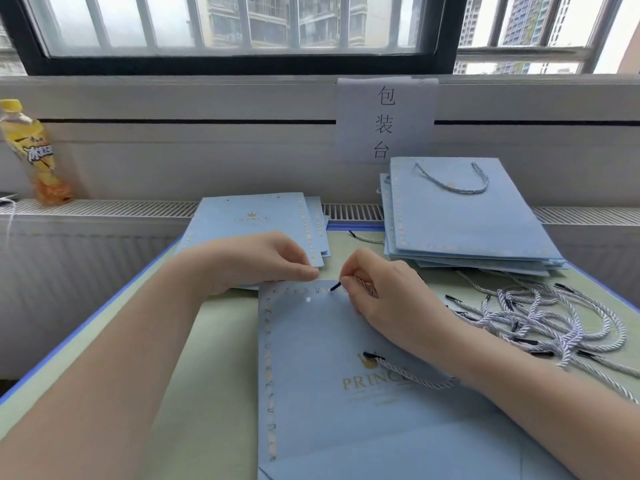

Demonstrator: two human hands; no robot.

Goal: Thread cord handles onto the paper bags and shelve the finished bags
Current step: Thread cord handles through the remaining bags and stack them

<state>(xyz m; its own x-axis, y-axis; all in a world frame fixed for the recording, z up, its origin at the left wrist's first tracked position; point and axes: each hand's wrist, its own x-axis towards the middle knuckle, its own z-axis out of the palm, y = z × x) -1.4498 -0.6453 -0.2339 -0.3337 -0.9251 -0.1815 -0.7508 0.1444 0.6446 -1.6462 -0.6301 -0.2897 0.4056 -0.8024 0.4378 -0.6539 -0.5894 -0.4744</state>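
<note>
Head view: green surface (221, 341) under barred window. Flat blue paper bag (346, 410) front and centre, top edge away from person. Stack of corded bags (460, 216) back right, uncorded pile (256, 220) back left. Tangle of loose cords (540, 320) right of bag. Yellow drink bottle (33, 154) on far-left ledge. Left hand (263, 261) pinches bag's top edge. Right hand (384, 292) pinches cord (412, 375), black tip just beside punched hole (308, 299); other end lies on bag.
</note>
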